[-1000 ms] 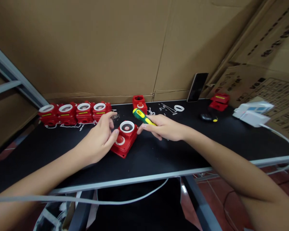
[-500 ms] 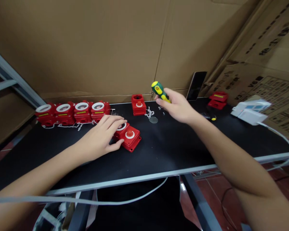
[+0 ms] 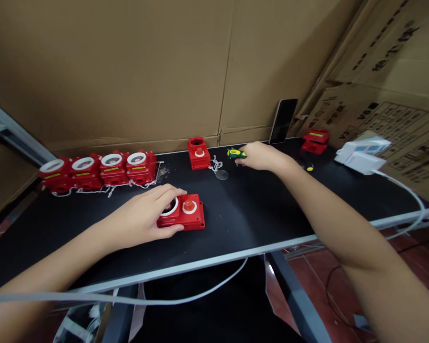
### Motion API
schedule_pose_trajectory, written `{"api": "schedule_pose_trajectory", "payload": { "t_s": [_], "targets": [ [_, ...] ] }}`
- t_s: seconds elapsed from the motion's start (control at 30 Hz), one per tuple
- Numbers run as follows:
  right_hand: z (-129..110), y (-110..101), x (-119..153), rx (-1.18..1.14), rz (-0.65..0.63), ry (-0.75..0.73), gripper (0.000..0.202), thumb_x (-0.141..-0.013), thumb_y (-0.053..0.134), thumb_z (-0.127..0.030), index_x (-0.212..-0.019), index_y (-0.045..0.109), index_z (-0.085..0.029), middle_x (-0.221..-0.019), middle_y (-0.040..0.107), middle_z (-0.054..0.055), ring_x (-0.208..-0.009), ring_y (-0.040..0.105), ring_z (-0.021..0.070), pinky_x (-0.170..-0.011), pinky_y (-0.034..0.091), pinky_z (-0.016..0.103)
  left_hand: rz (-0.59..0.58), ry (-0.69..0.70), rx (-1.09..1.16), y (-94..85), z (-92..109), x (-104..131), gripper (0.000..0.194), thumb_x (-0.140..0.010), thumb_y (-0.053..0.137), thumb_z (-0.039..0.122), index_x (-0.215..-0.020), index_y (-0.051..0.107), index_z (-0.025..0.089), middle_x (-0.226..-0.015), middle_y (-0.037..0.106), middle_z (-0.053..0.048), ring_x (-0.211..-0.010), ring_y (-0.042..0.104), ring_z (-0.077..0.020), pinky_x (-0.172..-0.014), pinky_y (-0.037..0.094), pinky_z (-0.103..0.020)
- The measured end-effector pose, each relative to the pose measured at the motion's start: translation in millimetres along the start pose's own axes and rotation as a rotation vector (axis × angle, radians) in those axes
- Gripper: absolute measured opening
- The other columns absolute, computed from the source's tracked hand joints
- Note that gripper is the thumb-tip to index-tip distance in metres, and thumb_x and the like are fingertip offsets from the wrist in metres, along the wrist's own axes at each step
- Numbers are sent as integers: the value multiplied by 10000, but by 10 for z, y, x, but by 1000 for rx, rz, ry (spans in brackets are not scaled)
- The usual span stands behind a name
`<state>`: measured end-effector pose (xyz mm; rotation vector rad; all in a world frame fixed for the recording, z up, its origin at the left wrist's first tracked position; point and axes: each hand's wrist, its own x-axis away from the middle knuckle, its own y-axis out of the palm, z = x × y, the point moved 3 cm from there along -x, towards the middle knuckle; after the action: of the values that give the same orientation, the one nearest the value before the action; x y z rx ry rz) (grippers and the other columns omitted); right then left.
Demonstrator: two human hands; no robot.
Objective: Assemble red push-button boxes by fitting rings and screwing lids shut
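My left hand (image 3: 148, 212) is closed around the left part of a red alarm box (image 3: 195, 220) lying on the black table, thumb along its front and fingers over the far side. The box has a white-ringed round opening, partly covered by the fingers, and an orange-red dome (image 3: 189, 206). Farther back, my right hand (image 3: 259, 156) is down at the tabletop, holding a green and yellow screwdriver (image 3: 237, 154), handle pointing left. Its fingertips are partly hidden, and I cannot tell whether they pinch anything small too. Near them lies a clear round disc (image 3: 222, 175).
Several red boxes (image 3: 112, 169) with white rings stand in a row at left, white cords before them. Another red box (image 3: 199, 155) is by the cardboard wall (image 3: 157, 71). A phone (image 3: 283, 120), red parts (image 3: 315, 141) and a white adapter (image 3: 362, 162) are at right.
My right hand has dropped toward the tabletop, tipping the screwdriver from raised to nearly level. My left hand has turned the red box squarer to the table edge.
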<state>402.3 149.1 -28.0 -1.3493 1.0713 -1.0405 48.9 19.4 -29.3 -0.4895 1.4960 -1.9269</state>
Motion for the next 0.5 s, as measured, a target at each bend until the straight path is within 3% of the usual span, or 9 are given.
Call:
{"api": "schedule_pose_trajectory", "payload": {
  "t_s": [0.2, 0.37, 0.43, 0.5],
  "targets": [
    [-201, 80, 47, 63, -47, 63, 359, -1054, 752, -268, -1374, 849, -139, -1309, 861, 245, -1153, 843, 362, -873, 590, 371, -1, 13, -37, 2, 0, -2, 604, -1040, 704, 511, -1559, 613, 216, -1515, 751, -133, -1349, 773, -344, -1140, 633, -435],
    [-324, 20, 111, 11, 8, 19, 316, -989, 776, -253, -1270, 868, -142, -1214, 870, 214, -1043, 824, 335, -821, 559, 354, 12, 24, -40, 18, -14, 2, 585, -1044, 712, 500, -1546, 608, 218, -1496, 756, -129, -1319, 783, -333, -1123, 634, -417],
    [-365, -25, 150, -57, 72, -29, 310, -981, 771, -266, -1258, 856, -153, -1159, 870, 168, -987, 796, 290, -802, 528, 330, 12, 43, -39, 19, -7, -1, 548, -1054, 709, 485, -1523, 617, 216, -1491, 756, -128, -1312, 782, -329, -1119, 631, -415],
    [-453, -56, 204, -240, 153, -173, 281, -958, 775, -278, -1206, 847, -166, -1077, 859, 101, -924, 756, 242, -803, 504, 307, 11, 60, -41, 16, 4, -4, 523, -1064, 708, 480, -1508, 623, 217, -1480, 757, -127, -1302, 781, -329, -1104, 632, -414]
  ]
}}
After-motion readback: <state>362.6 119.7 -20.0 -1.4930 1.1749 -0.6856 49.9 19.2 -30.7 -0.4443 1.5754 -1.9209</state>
